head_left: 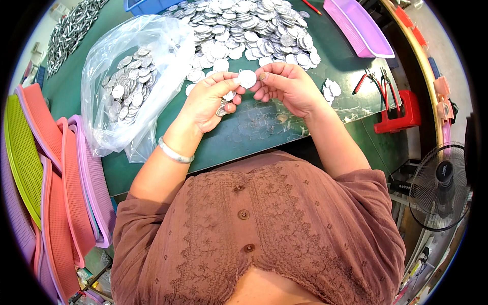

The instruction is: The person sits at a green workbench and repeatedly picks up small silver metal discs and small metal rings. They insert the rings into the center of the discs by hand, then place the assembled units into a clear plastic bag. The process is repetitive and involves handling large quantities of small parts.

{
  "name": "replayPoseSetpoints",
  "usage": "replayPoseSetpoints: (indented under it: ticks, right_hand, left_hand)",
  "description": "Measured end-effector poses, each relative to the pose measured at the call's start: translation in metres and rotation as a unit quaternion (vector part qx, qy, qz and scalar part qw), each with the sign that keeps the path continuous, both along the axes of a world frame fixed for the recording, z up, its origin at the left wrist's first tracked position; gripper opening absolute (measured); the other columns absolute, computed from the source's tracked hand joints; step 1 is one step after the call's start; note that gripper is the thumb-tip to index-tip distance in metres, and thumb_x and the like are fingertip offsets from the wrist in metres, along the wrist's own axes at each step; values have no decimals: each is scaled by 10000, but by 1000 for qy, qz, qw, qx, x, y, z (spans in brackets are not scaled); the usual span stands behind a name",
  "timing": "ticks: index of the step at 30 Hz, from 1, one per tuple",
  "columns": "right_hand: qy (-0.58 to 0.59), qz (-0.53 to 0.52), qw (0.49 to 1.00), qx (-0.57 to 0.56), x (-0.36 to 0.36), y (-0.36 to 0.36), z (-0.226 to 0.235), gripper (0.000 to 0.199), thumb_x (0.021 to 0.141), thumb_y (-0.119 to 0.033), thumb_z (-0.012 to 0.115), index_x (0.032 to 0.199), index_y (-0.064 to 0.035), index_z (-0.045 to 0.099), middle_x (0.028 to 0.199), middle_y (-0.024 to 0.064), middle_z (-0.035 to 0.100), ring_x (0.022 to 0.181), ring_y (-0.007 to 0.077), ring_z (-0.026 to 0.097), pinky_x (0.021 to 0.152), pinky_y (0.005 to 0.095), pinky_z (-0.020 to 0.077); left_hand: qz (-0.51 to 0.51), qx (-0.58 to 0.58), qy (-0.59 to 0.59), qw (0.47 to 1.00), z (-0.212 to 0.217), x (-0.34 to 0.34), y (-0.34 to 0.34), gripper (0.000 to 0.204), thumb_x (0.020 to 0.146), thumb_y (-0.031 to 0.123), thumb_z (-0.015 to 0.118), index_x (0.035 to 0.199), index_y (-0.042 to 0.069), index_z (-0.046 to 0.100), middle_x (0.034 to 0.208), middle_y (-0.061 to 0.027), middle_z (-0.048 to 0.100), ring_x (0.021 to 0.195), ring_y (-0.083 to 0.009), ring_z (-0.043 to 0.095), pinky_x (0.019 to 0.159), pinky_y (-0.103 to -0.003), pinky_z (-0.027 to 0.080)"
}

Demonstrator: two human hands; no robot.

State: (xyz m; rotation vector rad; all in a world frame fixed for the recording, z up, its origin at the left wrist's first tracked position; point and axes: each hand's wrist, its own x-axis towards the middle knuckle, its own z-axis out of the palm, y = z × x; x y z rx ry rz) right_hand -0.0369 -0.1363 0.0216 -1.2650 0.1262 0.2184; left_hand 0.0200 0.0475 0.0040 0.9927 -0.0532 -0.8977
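Between my two hands is a round silvery metal disc (247,79) with a small loop at its top edge. My left hand (208,99) pinches its left edge between thumb and forefinger. More silvery discs (222,109) are tucked under that hand's curled fingers. My right hand (291,87) is closed at the disc's right edge, thumb against bent fingers. Just beyond both hands spreads a large heap of similar discs (223,30). Left of my left hand, a clear plastic bag (170,46) lies open with a pile of discs (133,84) in it.
A few discs (331,90) lie right on the green table (244,140), near red-handled pliers (376,84) and a red stand (399,119). A purple basket (358,28) and blue bin (147,6) stand behind. Stacked baskets (61,218) are at left, a fan (439,185) at right.
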Motion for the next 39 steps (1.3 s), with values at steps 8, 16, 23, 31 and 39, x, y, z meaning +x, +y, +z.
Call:
replayPoseSetpoints:
  ticks: [8,16,23,31,39]
  right_hand:
    - [7,4,999,-34,-1,1,1,153,835,-110,537,901,26,563,764,85,615,611,105,549,555,208,432]
    - [2,1,999,-40,-2,1,1,149,823,-107,554,885,28,564,754,84,616,598,98,545,540,203,426]
    - [-21,0,998,-60,-3,1,-2,128,804,-101,562,864,11,571,735,68,616,592,86,541,538,199,424]
    - [-68,-54,995,-53,-4,7,-4,124,809,-111,555,858,2,571,730,59,615,596,85,541,550,198,426]
    - [-87,-81,990,-76,-7,16,-4,116,812,-81,561,889,7,566,754,65,616,622,93,548,583,208,446]
  left_hand:
    - [-5,7,4,1000,2,0,0,129,835,104,541,934,22,526,754,-60,551,588,-95,510,430,-159,396]
    - [-8,-9,-4,1000,0,0,1,123,832,107,551,920,22,540,746,-58,554,584,-92,509,435,-162,393]
    - [-13,-21,-5,1000,0,0,1,116,841,102,539,928,26,538,750,-58,553,584,-94,508,430,-161,390]
    - [-19,-12,-24,999,1,-3,0,108,798,70,571,892,25,541,749,-54,549,600,-94,499,449,-168,375]
    - [-5,21,-49,999,3,-7,-1,99,763,82,612,830,38,553,713,-22,544,581,-72,482,458,-170,355]
